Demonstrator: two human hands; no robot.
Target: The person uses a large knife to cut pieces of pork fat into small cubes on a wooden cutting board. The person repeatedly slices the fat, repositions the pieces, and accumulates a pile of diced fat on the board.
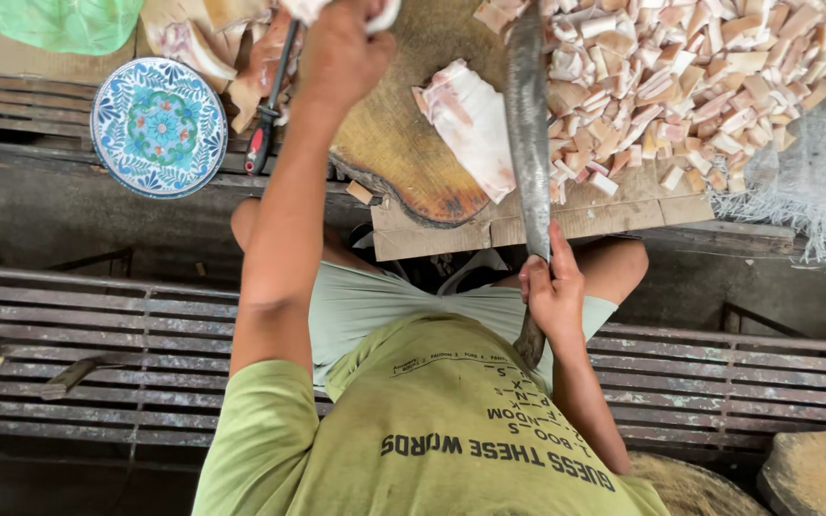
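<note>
While the right hand (552, 291) is clamped around the handle of a long knife (528, 115), its blade reaches away over the round chopping board (403, 153), just left of a slab of pork fat (470, 124). The left hand (341, 48) is far off, fingers curled around a pale piece (381, 17) at the frame's edge. Cut cubes (700, 76) are heaped far right. A blue patterned plate (158, 126) sits left, beside a red-handled tool (265, 119).

Probably an open-air butchery stall: round chopping block (403, 143), diced fatty meat (690, 76), slatted bench (97, 334).
</note>
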